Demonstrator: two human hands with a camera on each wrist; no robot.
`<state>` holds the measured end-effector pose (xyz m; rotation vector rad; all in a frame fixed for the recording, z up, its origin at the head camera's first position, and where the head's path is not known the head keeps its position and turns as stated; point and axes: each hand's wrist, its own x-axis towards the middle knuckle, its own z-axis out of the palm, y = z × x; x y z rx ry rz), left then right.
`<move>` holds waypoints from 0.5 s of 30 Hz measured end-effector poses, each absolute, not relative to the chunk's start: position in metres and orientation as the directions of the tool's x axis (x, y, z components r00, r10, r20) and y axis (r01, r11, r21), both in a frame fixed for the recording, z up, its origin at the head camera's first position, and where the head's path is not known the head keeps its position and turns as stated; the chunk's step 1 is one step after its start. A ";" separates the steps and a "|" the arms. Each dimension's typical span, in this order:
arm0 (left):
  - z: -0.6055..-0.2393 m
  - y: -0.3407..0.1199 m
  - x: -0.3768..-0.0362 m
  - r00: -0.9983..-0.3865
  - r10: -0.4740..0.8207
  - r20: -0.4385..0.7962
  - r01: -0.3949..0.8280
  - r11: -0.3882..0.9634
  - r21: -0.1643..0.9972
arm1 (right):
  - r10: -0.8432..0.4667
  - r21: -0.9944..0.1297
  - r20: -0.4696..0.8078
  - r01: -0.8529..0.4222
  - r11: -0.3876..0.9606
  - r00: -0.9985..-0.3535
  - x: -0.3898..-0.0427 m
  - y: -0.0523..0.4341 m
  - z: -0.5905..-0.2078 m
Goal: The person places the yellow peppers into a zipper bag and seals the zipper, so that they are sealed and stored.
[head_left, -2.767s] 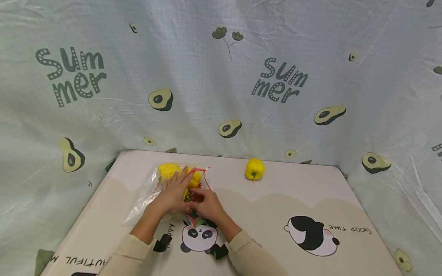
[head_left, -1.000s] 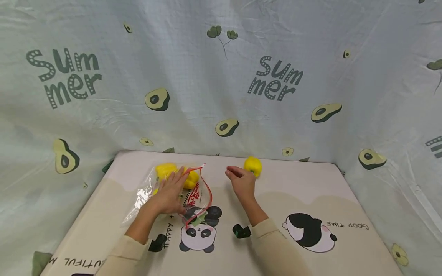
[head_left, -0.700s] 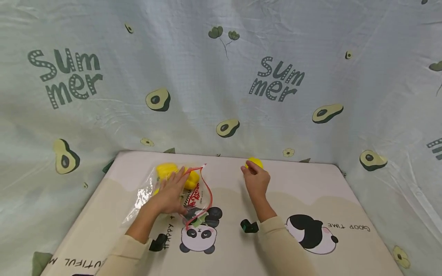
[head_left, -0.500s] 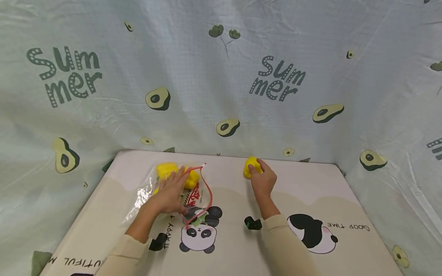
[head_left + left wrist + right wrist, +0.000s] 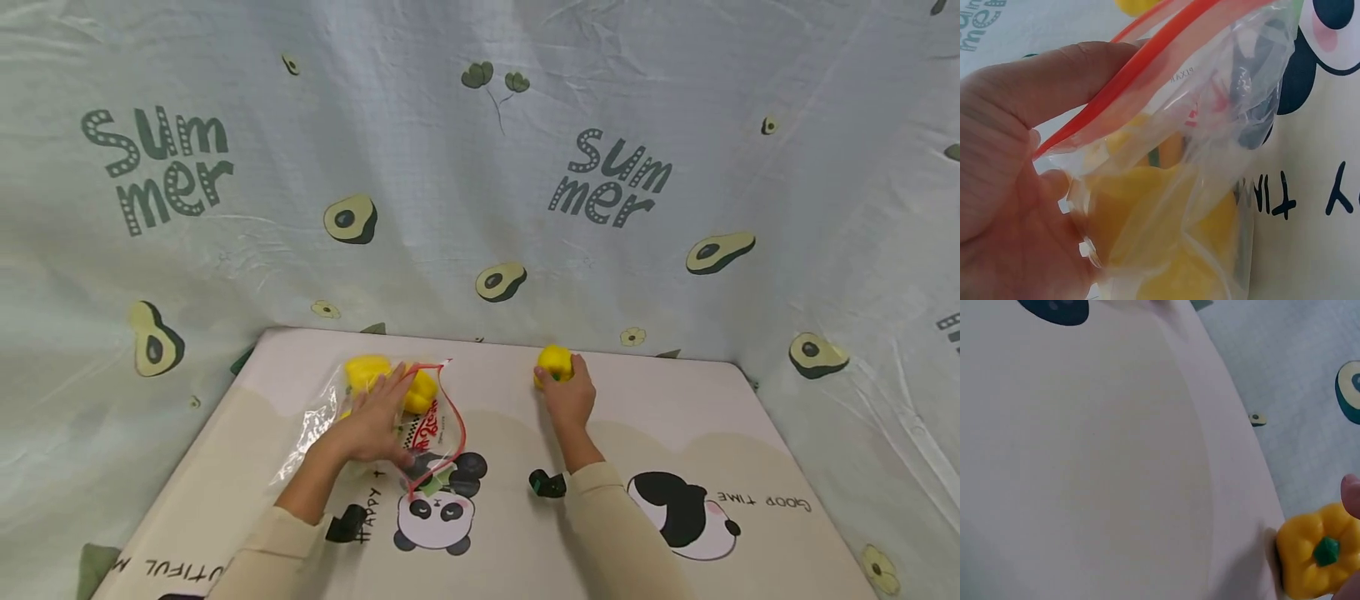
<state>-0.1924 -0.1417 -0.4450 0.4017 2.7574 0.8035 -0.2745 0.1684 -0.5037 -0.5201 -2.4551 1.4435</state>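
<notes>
- Two hands work on the mat (image 5: pixel 675 417), and the bag (image 5: pixel 375 417) serves as the landmark for all of it.
- Left hand (image 5: pixel 372 422) lies on the bag, fingers long and slightly spread over the plastic; in the left wrist view the thumb (image 5: pixel 1054 78) lies along the red zip strip (image 5: pixel 1147 56), and the mouth seems open.
- Yellow peppers (image 5: pixel 367 371) show through the plastic just beyond the left fingertips, at the bag's far end.
- Right hand (image 5: pixel 567 400) is well to the right of the bag, near the far edge of the mat.
- Loose pepper (image 5: pixel 554 364) sits at the right fingertips, on their far side; the fingers curl round its near side. The right wrist view shows a fingertip (image 5: pixel 1351 490) at its edge, yet whether the grasp is closed I cannot tell.
- Pepper is squat and lobed with no real long axis; its green stem (image 5: pixel 1326 550) faces the right wrist camera.
- From the bag's mouth the loose pepper lies to the right and a little farther back, so the right hand is plainly the nearer one, and the left is taken up with the bag.
- Bag's long axis runs from the near panda print (image 5: pixel 435 517) away toward the avocado-print sheet (image 5: pixel 480 167), with the red strip on its right-hand side, facing the loose pepper.
</notes>
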 end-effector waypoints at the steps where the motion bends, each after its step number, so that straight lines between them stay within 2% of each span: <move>1: -0.446 -0.142 -0.193 -0.933 0.327 -0.151 0.195 0.811 0.551 | 0.430 -0.880 0.031 0.180 0.440 -0.902 -0.275 0.168 -0.504; 9: -0.448 -0.142 -0.191 -0.935 0.322 -0.150 0.193 0.815 0.547 | 0.536 -0.880 -0.008 0.260 0.397 -0.844 -0.281 0.168 -0.503; 15: -0.447 -0.143 -0.192 -0.934 0.321 -0.157 0.186 0.810 0.556 | 0.557 -0.899 -0.080 0.302 0.319 -0.827 -0.282 0.169 -0.501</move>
